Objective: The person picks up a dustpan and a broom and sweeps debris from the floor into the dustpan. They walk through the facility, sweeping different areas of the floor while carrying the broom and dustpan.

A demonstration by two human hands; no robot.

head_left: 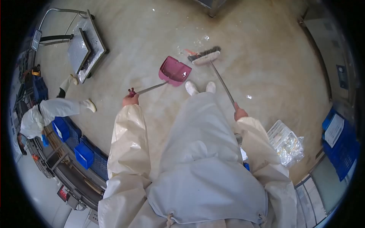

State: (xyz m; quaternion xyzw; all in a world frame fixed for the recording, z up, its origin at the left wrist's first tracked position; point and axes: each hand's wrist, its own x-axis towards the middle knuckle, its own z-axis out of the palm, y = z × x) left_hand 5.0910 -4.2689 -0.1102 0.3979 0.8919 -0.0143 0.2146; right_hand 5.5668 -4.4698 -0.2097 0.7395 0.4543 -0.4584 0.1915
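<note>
My left hand is closed round the handle end of a long-handled dustpan. The pan is dark pink and rests on the floor in front of my white boots, with a few bits inside it. In my right hand is the metal handle of a broom. Its wide head with grey bristles lies on the floor, right of the dustpan and beyond my feet. Beside the bristles lie an orange scrap and clear plastic bits; the pan and broom head are apart.
A platform cart stands at the upper left. Another person in white leans by a conveyor with blue bins. To my right are a clear plastic bag in a crate, blue crates and a metal cabinet.
</note>
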